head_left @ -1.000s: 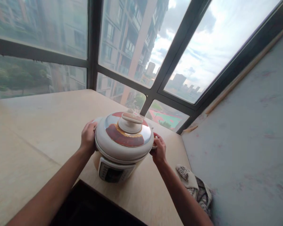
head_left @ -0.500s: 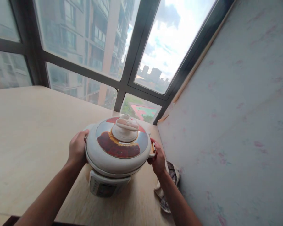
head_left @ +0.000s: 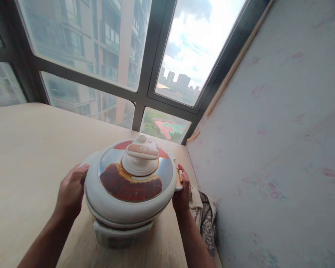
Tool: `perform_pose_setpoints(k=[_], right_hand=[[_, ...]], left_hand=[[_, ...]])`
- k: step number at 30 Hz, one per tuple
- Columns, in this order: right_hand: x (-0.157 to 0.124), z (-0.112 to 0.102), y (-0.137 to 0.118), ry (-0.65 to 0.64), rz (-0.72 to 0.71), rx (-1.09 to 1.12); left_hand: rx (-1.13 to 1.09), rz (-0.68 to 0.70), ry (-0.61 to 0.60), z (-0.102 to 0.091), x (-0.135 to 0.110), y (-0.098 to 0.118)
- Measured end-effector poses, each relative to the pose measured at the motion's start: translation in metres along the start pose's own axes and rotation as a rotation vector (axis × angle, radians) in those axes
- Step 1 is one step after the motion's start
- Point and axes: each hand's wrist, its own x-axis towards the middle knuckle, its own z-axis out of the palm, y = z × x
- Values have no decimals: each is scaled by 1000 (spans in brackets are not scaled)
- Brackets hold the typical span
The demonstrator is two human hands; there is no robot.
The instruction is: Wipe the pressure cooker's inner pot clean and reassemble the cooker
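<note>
An electric pressure cooker (head_left: 123,208) is between my hands, its white lid shut on a pale body with a control panel low at the front. The lid's top has a silvery ring with worn dark red patches and a raised white handle (head_left: 143,150). My left hand (head_left: 71,190) is closed around the side grip at the cooker's left, with its fingertips hidden behind the rim. At the right, my right hand (head_left: 182,190) grips the other side handle (head_left: 179,178), thumb up and the other fingers mostly underneath. Whether the base touches the surface I cannot tell.
A pale wooden-looking ledge (head_left: 30,149) spreads under the cooker to dark-framed windows (head_left: 141,97). A wall with faded flower paper (head_left: 268,149) rises close on the right. Patterned cloth (head_left: 208,212) lies bunched between the wall and my right forearm.
The cooker and both hands appear nearer and lower, shifted a little left in view. More of the patterned cloth shows. Both hands keep their hold, and the camera view has shifted slightly.
</note>
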Motion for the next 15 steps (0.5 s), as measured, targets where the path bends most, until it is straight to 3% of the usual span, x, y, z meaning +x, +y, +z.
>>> perform_pose_setpoints(k=[10, 15], right_hand=[[-3, -1, 4, 102, -7, -13], [-3, 4, 3, 118, 44, 35]], left_hand=[[2, -57, 132, -1, -3, 0], [50, -76, 116, 0, -2, -1]])
